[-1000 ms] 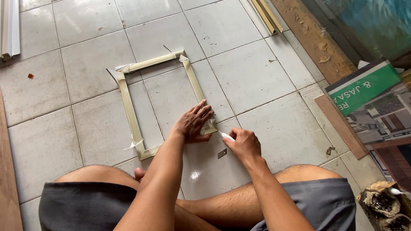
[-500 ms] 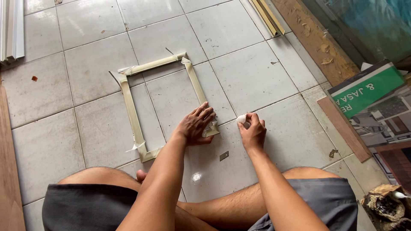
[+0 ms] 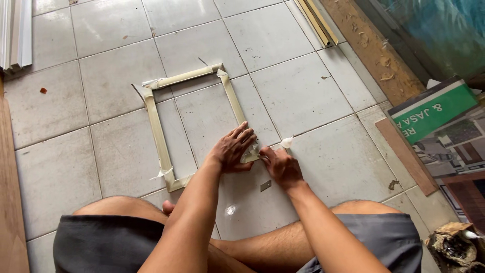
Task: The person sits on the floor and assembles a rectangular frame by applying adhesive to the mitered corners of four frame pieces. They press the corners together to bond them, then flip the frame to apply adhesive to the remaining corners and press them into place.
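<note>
Two hands meet at the near right corner of the frame (image 3: pixel 188 121) lying flat on the tiled floor (image 3: pixel 313 96). Left hand (image 3: pixel 231 150) presses the corner down, fingers spread flat; right hand (image 3: pixel 279 164) pinches a strip of tape (image 3: pixel 286 143). I'd keep that corner pinned and pull the tape taut before smoothing it.

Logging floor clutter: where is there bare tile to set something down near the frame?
Bare tile lies inside the frame, beyond its far side, and right of the right hand. Crowded: the near right corner under the left hand, and the boards at right.
</note>
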